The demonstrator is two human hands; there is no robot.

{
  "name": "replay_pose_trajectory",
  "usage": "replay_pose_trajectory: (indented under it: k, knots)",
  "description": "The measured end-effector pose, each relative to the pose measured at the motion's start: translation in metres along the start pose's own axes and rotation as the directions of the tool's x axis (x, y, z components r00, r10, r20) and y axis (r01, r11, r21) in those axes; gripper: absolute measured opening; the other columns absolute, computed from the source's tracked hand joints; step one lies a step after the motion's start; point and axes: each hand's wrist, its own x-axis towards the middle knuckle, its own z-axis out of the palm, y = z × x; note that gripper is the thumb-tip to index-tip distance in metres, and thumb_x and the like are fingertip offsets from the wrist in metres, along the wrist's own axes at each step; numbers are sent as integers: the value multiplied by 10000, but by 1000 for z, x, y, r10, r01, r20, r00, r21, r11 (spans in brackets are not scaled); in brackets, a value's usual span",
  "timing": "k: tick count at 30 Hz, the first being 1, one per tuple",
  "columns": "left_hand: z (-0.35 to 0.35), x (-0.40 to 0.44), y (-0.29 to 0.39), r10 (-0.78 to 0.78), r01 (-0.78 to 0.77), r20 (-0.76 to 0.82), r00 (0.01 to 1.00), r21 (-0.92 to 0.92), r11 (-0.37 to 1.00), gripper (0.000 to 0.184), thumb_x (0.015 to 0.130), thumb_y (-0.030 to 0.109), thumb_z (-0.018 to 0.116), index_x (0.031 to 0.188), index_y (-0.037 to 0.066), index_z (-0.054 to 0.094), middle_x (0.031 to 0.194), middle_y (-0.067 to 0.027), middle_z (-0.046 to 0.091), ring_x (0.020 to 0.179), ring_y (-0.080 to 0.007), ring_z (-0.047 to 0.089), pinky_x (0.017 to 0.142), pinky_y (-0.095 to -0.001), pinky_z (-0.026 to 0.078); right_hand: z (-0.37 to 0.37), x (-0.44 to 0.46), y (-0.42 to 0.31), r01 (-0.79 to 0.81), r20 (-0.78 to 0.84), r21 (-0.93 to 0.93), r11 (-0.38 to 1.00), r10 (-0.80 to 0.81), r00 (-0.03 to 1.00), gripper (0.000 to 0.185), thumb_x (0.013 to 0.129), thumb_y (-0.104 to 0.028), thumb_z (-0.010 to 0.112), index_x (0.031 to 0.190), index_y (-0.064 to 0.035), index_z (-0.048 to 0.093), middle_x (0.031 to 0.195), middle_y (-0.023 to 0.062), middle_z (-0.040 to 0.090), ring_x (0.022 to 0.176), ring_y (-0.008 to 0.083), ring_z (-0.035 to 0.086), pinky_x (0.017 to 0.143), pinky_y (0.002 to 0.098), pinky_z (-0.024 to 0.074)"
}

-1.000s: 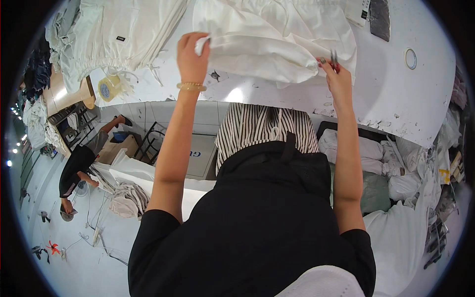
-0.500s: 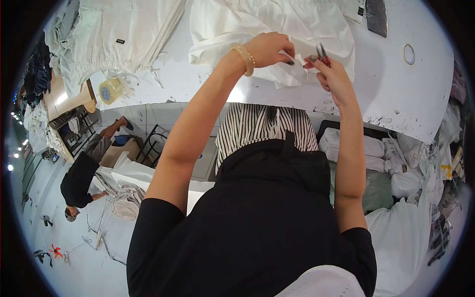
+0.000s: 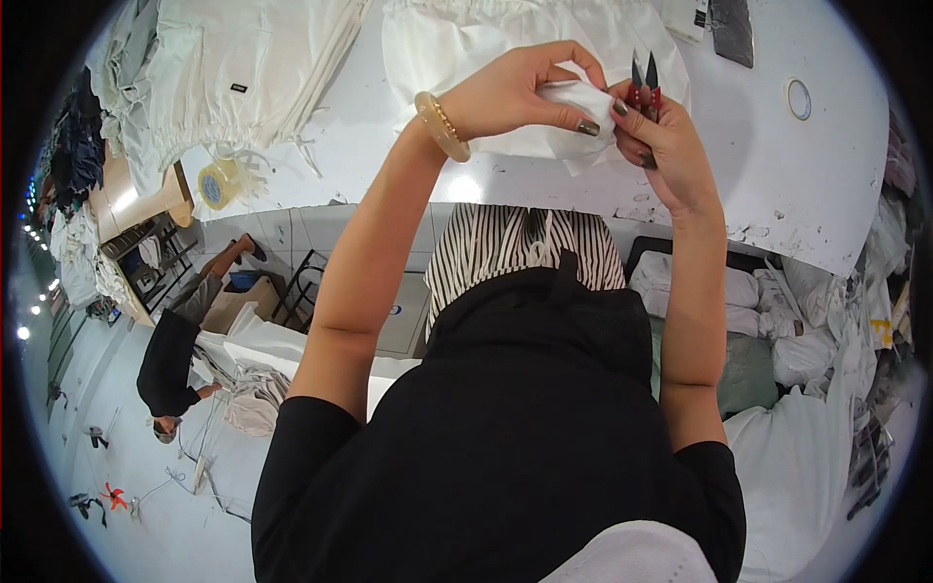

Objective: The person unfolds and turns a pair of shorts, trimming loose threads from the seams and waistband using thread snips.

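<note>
A white garment (image 3: 447, 44) is spread on the white table, part of it raised between my hands. My left hand (image 3: 530, 92), with a bangle at the wrist, pinches a fold of it between thumb and fingers. My right hand (image 3: 671, 151) is closed around small thread snips (image 3: 645, 83) with red handles. Their two dark blades point away from me and stand apart. The thumb and forefinger of that hand also meet the edge of the raised cloth, close to my left fingertips.
Left on the table (image 3: 787, 185) lie more white garments (image 3: 219, 78) and a tape roll (image 3: 219, 185). A tape ring (image 3: 798, 100) and a dark flat packet (image 3: 732, 31) are at right. Bagged bundles (image 3: 739, 291) sit below the table. Another person (image 3: 170, 364) works at far left.
Both hands have lifted the cloth higher, and my left hand has turned with its thumb now on the fold. The snips show more clearly, blades apart. The other person has shifted slightly.
</note>
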Motion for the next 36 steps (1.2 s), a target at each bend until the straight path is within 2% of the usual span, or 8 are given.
replay_pose_trajectory:
  k: [4,10,14,19,23,29,35,36]
  knots:
    - [3,-1,7,135,-136,-32,990,-39,990,364,789,-3,667,1107,42,495,990,-46,633,892,-67,586,807,-203,472,5,0,-8,51,-18,6,999,-51,999,179,873,-140,612,960,15,588,643,-53,455,497,16,319,448,188,238]
    - [2,1,25,-49,38,-48,998,-201,979,465,752,-85,636,1132,61,411,1011,-96,629,972,-165,588,790,-275,488,8,0,-17,84,-13,57,995,-83,996,178,875,-145,612,962,10,596,642,-67,438,502,18,314,454,189,233]
    - [3,1,25,-17,-17,-105,994,-314,949,474,746,-80,656,1126,66,413,970,-97,639,904,-136,599,770,-249,482,17,-2,-24,169,-86,-108,980,-178,980,157,871,-137,613,960,-7,610,648,-63,458,514,10,314,461,184,237]
    - [4,2,13,69,-121,-190,979,-276,953,466,751,-66,668,1118,72,417,971,-104,638,877,-131,601,742,-230,480,22,-9,-35,450,-119,-541,710,-594,795,111,856,-74,614,944,-6,626,671,-52,527,586,6,388,513,157,312]
    - [9,0,22,-44,-19,-216,975,-279,960,449,755,-69,662,1105,71,420,964,-109,635,883,-139,602,739,-234,482,22,-10,-27,578,120,-604,548,-655,746,58,841,-20,614,897,-9,614,734,-30,584,654,25,429,599,150,375]
    - [12,-2,20,-54,-29,-282,958,-280,960,431,754,-85,648,1090,71,427,964,-96,617,884,-146,603,758,-251,501,12,-14,-26,341,-177,-321,884,-410,895,71,808,2,634,861,-4,587,747,-30,543,663,38,449,624,164,370]
    - [15,-1,21,-62,-34,-283,957,-320,947,427,750,-97,645,1080,71,432,977,-76,594,893,-135,590,748,-246,500,22,-6,-16,532,71,-733,424,-731,679,80,828,-47,627,890,-8,594,735,-34,516,617,37,393,556,169,337]
    - [16,-2,18,-61,-34,-275,960,-328,944,423,747,-96,650,1073,71,438,986,-67,582,896,-129,583,748,-243,496,24,-7,-15,498,4,-690,525,-685,728,90,837,-59,621,908,-11,595,737,-30,514,610,36,389,544,170,326]
